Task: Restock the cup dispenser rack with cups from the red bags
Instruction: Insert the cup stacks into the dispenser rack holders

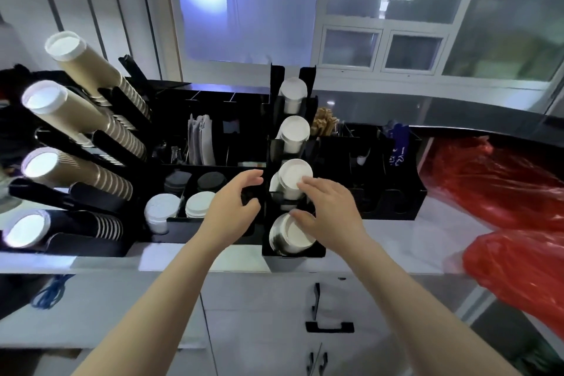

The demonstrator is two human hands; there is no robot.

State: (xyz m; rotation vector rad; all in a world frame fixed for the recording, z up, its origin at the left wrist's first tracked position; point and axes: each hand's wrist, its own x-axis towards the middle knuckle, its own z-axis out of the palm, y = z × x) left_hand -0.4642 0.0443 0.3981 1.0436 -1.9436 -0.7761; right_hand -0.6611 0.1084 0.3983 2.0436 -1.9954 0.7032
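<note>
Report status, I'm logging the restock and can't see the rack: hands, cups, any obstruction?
Left hand open, beside the rack, holding nothing. Right hand open, fingertips on the third white cup stack. Red bags lie right. Nothing blocking.

Black glossy plastic cup dispenser rack [268,159] w/ smooth white paper cups [294,175]. Left of rack: ribbed brown paper cup stacks [91,119]. Right of it: crinkly, shiny red plastic bags [500,180]. My countertop [412,247]: pale, polished.

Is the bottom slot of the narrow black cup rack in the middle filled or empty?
Filled: a white-rimmed cup stack sits in the narrow black rack, its open mouth facing the camera, beside the right hand.
</note>
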